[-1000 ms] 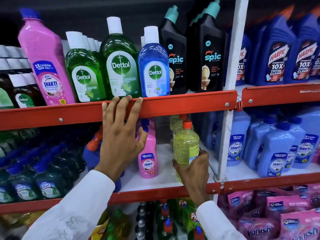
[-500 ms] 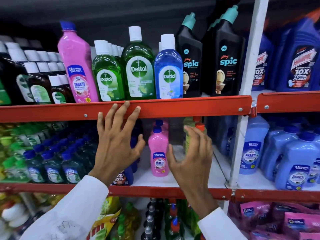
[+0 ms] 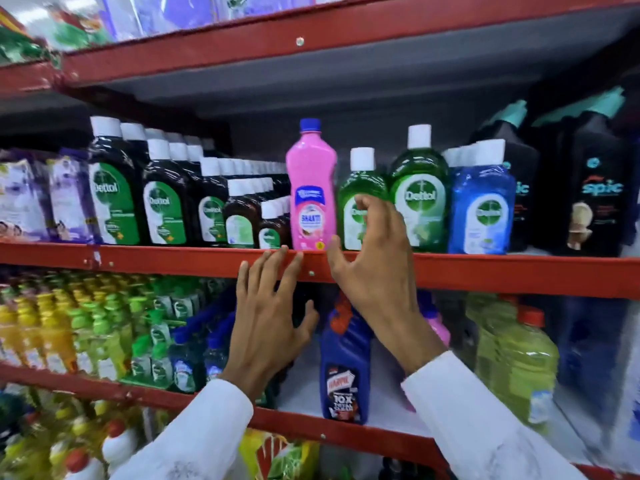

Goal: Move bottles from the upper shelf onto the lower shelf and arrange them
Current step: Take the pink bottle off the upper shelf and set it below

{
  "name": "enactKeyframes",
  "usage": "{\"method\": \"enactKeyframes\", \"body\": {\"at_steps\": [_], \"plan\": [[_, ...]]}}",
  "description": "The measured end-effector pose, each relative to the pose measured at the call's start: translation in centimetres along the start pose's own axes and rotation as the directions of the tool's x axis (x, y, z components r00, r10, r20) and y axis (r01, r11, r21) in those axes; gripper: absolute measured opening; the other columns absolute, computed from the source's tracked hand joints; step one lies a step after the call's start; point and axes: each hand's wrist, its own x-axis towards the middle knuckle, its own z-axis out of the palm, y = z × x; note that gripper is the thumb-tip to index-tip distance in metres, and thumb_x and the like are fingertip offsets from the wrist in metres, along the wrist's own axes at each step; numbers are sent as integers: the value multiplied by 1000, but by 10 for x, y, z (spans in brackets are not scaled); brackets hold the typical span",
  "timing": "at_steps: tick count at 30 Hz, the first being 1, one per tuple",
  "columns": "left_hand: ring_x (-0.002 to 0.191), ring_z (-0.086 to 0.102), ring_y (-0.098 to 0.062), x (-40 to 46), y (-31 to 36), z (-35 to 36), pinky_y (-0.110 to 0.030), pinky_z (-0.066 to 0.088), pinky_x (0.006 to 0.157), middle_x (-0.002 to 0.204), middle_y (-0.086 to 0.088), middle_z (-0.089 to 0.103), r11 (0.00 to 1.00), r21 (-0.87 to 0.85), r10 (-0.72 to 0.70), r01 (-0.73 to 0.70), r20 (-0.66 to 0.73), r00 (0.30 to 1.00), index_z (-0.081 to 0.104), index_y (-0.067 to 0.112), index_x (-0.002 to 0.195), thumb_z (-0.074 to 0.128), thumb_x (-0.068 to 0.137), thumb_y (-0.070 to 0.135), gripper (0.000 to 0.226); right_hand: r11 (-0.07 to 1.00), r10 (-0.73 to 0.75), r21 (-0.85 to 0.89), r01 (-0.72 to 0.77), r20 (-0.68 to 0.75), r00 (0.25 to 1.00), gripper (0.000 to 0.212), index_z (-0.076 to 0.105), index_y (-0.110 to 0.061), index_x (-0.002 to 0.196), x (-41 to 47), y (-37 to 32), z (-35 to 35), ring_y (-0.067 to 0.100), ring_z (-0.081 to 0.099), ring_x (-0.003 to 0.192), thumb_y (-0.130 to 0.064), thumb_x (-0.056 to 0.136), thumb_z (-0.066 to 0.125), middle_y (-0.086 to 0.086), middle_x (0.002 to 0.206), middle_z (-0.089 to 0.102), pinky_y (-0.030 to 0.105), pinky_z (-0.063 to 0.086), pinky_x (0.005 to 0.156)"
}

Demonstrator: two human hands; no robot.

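Your left hand (image 3: 270, 317) is open and flat, with its fingers spread. Its fingertips (image 3: 277, 258) touch the red front edge of the upper shelf (image 3: 485, 271), just under the pink bottle (image 3: 311, 188). It holds nothing.

Your right hand (image 3: 374, 268) is up higher, in front of a small green bottle (image 3: 360, 188). Its fingers are bent and a little apart, and the thumb points at the bottom of the pink bottle. It holds nothing, and you cannot tell if it touches the green bottle.

The pink bottle stands upright at the front of the upper shelf. It has a blue cap. Dark brown bottles (image 3: 162, 202) with white caps stand in rows on its left. On its right come the small green bottle, then a bigger green bottle (image 3: 420, 188), then a blue bottle (image 3: 481, 209) and black bottles (image 3: 595, 188) with teal tops.

On the lower shelf (image 3: 311, 431), a dark blue bottle (image 3: 343, 375) with a red top stands upright between your two arms. Another pink bottle (image 3: 438, 327) peeks out behind your right wrist. Pale yellow bottles (image 3: 519, 362) stand on the right. Green and yellow bottles (image 3: 86, 327) fill the left side.

Both your sleeves (image 3: 478, 427) are white.
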Motion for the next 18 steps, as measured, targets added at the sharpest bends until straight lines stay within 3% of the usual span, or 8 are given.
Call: {"method": "enactKeyframes", "body": {"at_steps": [4,11,18], "plan": [[146,38,-31,6,-24,10,-57,22,126,153,-10,46,998,-51,44,-44,17,999,46,17,148,62,83,39,71,987,-12,-160,7,-34,999,73,40,-7,141,28,-34,37,27,49,119,-35,80,69,12,133,53,40,48,97],[145,41,-29,7,-39,22,-62,30,121,154,-9,47,993,-60,98,-99,-5,995,42,15,152,60,80,39,78,883,-15,-469,-31,-92,996,90,27,-4,149,78,-63,76,34,41,131,-45,80,67,16,153,37,46,39,104],[140,46,-28,11,-41,23,-60,36,117,150,-8,53,991,-73,107,-108,-12,994,48,15,148,63,80,39,74,806,67,-579,-125,-121,990,94,26,3,149,102,-66,87,34,42,128,-49,83,68,18,141,48,48,39,100]]}}
